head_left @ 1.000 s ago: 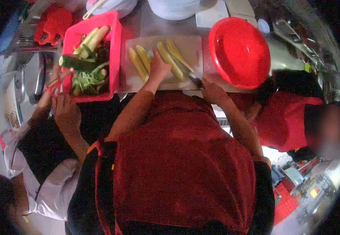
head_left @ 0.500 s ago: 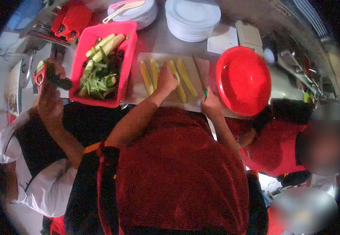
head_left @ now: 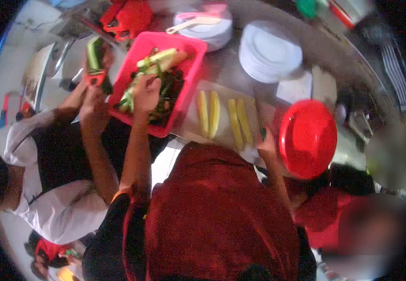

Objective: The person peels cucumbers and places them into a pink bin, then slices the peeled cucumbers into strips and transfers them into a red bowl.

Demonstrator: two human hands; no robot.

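Observation:
My left hand (head_left: 146,92) is over the pink tub (head_left: 197,44), among peeled cucumbers (head_left: 163,58) and green peelings (head_left: 128,98). Its fingers are curled; blur hides whatever they hold. At the right edge of the cutting board (head_left: 188,122), my right hand (head_left: 267,144) grips a knife by its green handle (head_left: 263,134); the blade is smeared and hard to see. Several long cucumber strips (head_left: 214,114) lie on the board in two pairs, with a gap between the pairs.
A co-worker at left holds a partly peeled cucumber (head_left: 95,54) and a red peeler (head_left: 95,79). Stacked white plates (head_left: 270,51) stand behind the board. A red bowl-shaped thing (head_left: 308,138) is close to my right hand. Another person is at right.
My left hand has left the cucumber strips on the board and moved left into the pink tub. My right hand stays by the board with the knife. The whole view has shifted.

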